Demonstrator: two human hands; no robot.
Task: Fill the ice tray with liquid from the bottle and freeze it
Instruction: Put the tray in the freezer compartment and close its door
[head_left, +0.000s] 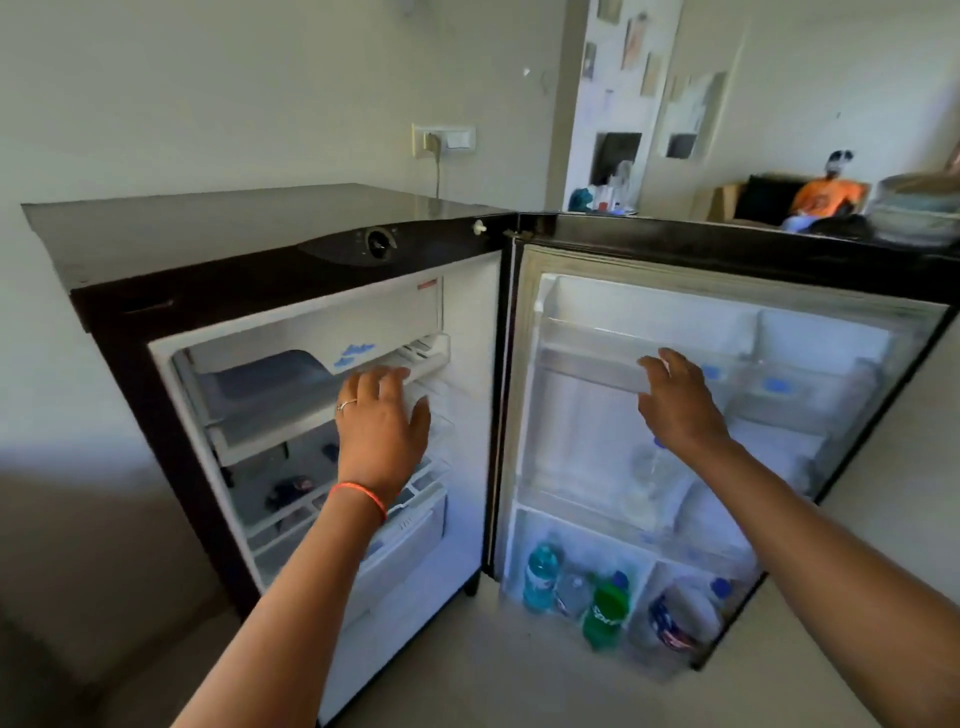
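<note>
The small black fridge (291, 260) stands with its door (727, 249) swung wide to the right. At the top of its cabinet, the freezer compartment's flap (363, 332) is lifted and shows a grey inside. My left hand (382, 421) reaches up to the flap's lower edge, fingers straight and thumb spread. My right hand (675, 400) is at the door's upper shelf rail (587, 364), fingers over it and thumb under it. Several bottles stand in the door's bottom shelf, among them a green one (605, 613) and a teal one (540, 577). No ice tray shows clearly.
The fridge stands against a pale wall, its cord plugged into a wall socket (441, 140). A person in orange (826, 197) sits far back on the right. Stacked bowls (914, 213) stand behind the door's top edge. Wire shelves (322, 493) inside hold dark items.
</note>
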